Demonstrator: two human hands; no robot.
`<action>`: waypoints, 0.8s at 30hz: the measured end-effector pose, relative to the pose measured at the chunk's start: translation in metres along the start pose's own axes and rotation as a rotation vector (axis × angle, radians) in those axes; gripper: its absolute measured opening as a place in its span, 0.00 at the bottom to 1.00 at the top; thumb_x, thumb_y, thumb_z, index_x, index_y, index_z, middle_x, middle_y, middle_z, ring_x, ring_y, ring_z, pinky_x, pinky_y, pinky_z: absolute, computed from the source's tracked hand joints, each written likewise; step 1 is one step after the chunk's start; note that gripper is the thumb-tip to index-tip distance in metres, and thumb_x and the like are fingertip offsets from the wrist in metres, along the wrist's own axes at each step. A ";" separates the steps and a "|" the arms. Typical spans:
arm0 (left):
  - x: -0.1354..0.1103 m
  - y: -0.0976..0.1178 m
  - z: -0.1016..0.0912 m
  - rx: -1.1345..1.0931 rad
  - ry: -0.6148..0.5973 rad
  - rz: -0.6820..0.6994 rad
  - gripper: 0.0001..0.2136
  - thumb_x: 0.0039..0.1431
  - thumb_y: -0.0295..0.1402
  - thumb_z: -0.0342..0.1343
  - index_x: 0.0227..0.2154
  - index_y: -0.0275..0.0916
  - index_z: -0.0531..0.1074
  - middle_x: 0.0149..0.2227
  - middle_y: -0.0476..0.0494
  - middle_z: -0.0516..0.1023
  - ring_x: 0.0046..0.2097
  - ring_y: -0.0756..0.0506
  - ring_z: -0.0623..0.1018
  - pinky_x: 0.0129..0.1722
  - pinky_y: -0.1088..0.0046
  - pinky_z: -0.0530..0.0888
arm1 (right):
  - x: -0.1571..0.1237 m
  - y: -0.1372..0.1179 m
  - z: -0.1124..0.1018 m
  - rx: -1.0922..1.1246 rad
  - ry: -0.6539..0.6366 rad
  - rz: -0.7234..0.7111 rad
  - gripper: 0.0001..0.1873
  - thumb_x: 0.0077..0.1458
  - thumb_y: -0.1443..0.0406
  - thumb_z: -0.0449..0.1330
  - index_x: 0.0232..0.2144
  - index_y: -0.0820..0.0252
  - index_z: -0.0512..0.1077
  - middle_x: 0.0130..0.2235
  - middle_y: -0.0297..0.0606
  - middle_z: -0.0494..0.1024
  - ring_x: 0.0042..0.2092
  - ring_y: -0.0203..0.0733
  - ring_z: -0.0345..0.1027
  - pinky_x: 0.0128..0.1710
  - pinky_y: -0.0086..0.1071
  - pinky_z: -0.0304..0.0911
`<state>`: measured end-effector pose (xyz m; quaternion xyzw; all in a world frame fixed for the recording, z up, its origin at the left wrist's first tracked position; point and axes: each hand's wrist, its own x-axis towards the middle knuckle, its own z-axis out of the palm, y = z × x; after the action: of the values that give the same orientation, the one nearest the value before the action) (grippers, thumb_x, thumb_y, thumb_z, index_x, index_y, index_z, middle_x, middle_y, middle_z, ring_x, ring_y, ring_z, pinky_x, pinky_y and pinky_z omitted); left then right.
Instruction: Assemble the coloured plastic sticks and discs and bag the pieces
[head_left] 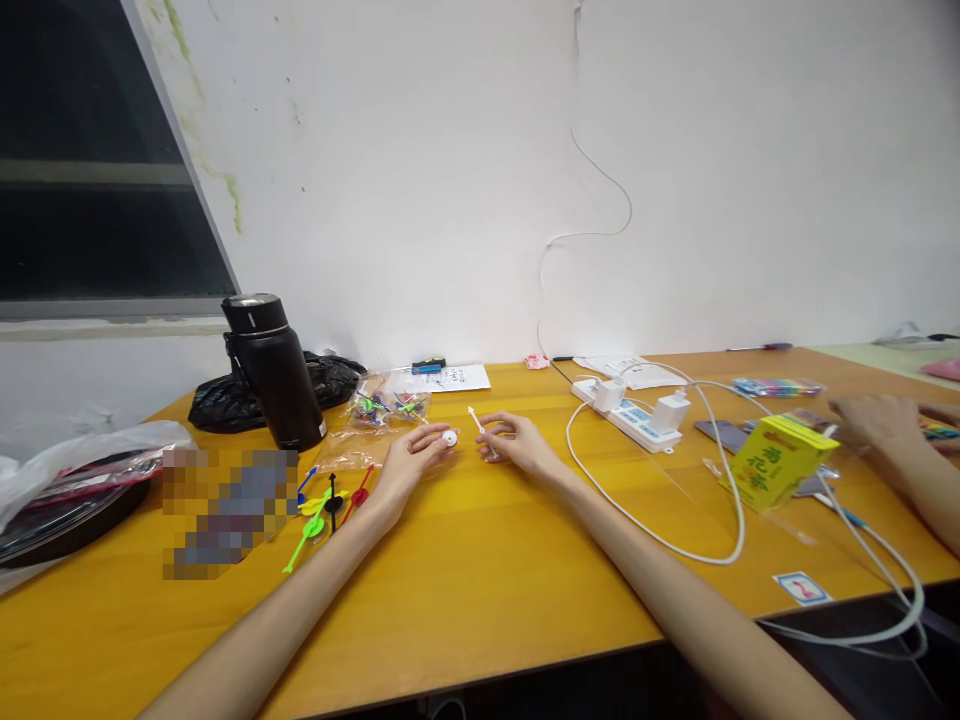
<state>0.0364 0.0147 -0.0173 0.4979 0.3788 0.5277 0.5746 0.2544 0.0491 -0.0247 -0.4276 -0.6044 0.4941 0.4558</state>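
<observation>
Between the fingertips of my left hand (411, 462) is a small white round disc (450, 438) with a dark centre. My right hand (517, 445), just to its right, pinches a white arrow (476, 420) that points up and away. The two white pieces are apart. Left of my left forearm lie several coloured arrow spinners: a green one (313, 528), a black one (333, 504), a red one (360, 494), a yellow one and a blue one. Behind my left hand sits a clear plastic bag (386, 402) with more coloured pieces in it.
A black thermos (274, 375) stands at the left by a black plastic bag (334, 372). To the right are a white power strip (630, 420) with looping cables and a yellow drink carton (780, 462). Another person's hand (877, 425) rests at the far right.
</observation>
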 end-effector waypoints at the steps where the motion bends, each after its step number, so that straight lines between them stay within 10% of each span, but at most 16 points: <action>1: 0.000 0.000 0.000 0.005 0.001 -0.001 0.23 0.47 0.41 0.71 0.45 0.37 0.78 0.47 0.36 0.82 0.48 0.42 0.81 0.55 0.63 0.74 | 0.000 0.000 0.000 0.000 -0.002 0.002 0.17 0.54 0.62 0.68 0.45 0.61 0.73 0.37 0.43 0.81 0.32 0.38 0.78 0.31 0.28 0.76; 24: 0.003 -0.005 -0.002 -0.036 0.018 -0.012 0.21 0.49 0.41 0.69 0.44 0.36 0.78 0.50 0.36 0.81 0.52 0.41 0.80 0.60 0.62 0.70 | -0.004 -0.008 0.003 0.016 -0.010 0.046 0.16 0.55 0.65 0.68 0.46 0.60 0.73 0.41 0.44 0.82 0.34 0.39 0.79 0.33 0.29 0.78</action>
<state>0.0365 0.0183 -0.0221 0.4804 0.3774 0.5356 0.5830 0.2521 0.0434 -0.0178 -0.4351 -0.5928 0.5113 0.4447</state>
